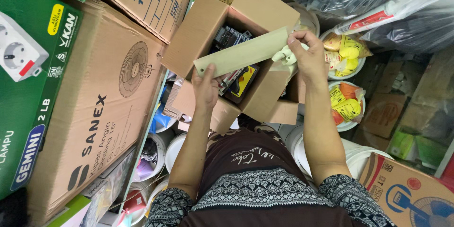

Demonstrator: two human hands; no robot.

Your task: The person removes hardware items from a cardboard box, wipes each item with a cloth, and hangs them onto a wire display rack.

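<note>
a person's left hand (206, 87) and right hand (308, 56) each grip an end of a pale green sleeve (243, 52) (held over an open cardboard box (198, 38)).

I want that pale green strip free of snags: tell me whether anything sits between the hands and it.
Nothing visible does. The left hand grips one end of the pale green strip, the right hand the other, holding it above the open cardboard box.

Both hands grip a long pale-green package (243, 52), left hand (206, 87) at seven o'clock, right hand (308, 57) at three, over an open cardboard box (198, 35).
</note>
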